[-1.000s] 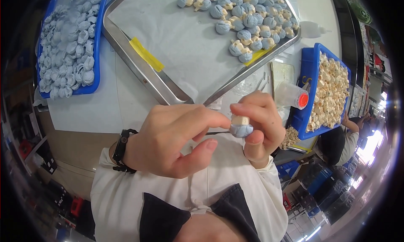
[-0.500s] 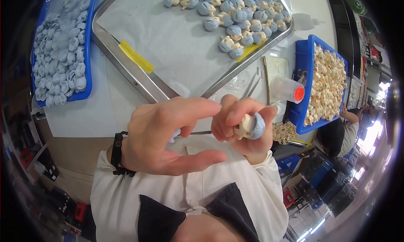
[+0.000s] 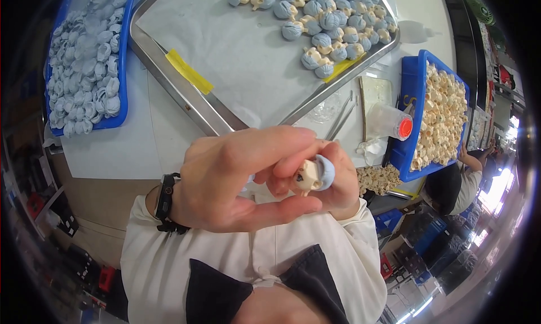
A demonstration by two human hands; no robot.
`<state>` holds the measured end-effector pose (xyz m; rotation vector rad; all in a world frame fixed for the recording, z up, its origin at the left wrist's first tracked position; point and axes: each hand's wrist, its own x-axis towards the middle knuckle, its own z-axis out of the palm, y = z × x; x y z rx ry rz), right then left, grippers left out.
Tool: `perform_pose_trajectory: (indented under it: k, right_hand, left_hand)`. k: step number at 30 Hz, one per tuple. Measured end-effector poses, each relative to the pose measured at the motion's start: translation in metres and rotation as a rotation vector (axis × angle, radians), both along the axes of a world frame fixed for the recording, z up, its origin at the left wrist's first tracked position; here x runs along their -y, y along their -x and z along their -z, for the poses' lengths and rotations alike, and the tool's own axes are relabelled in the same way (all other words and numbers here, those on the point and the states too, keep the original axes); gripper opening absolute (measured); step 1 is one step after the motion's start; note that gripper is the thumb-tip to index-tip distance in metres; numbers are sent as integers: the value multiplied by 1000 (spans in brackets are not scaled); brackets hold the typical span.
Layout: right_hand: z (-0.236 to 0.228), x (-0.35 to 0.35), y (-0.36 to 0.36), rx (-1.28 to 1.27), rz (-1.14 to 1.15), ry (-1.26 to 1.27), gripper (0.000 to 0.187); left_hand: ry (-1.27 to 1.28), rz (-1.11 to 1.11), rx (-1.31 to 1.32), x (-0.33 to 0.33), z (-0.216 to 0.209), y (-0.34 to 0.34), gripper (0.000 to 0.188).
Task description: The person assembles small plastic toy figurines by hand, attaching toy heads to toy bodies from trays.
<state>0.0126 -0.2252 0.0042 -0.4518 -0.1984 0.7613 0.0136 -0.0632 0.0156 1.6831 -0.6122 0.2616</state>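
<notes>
In front of my chest, my right hand (image 3: 340, 183) grips a small doll head (image 3: 307, 176) with its fingers. The head is cream-coloured, its painted eye shows, and a pale blue hair piece (image 3: 325, 172) covers its back. My left hand (image 3: 236, 177) comes in from the left, its thumb and index finger spread above and below the doll head. Its other fingers are curled, with a bit of another pale blue piece (image 3: 251, 178) showing between them; most of that piece is hidden.
A metal tray (image 3: 194, 107) lined with white sheet holds several blue-haired heads. On the left stands a blue bin (image 3: 123, 87) of pale blue pieces; on the right, a blue bin (image 3: 410, 87) of cream heads. Tweezers (image 3: 342, 118) and a red-capped clear bottle (image 3: 389, 121) lie between. A co-worker (image 3: 451, 180) sits at right.
My hands have come together; the left thumb and index finger now reach around the doll head. The head has moved left and turned so its painted eye shows.
</notes>
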Motion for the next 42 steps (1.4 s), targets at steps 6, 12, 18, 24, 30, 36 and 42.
perform_pose_trajectory:
  k: [6, 12, 18, 24, 30, 36, 42]
  right_hand:
    - [-4, 2, -3, 49, -56, 74, 51]
    - [-2, 1, 1, 87, 15, 46, 58]
    - [-6, 7, -1, 94, -110, 251, 53]
    - [-8, 6, 0, 69, -96, 208, 49]
    - [-8, 8, 2, 72, -88, 208, 50]
    - [-2, 4, 2, 89, -60, 203, 50]
    - [-2, 3, 6, -4, 48, 206, 50]
  left_hand:
    - [77, 30, -30, -2, 1, 3, 72]
    - [42, 78, -36, -4, -1, 1, 70]
    - [125, 123, -80, -2, 0, 0, 65]
    - [113, 59, -159, -1, -5, 1, 51]
    - [74, 118, -80, -3, -1, 1, 65]
    - [85, 49, -83, -5, 5, 6, 63]
    - [13, 20, -51, -7, 2, -3, 53]
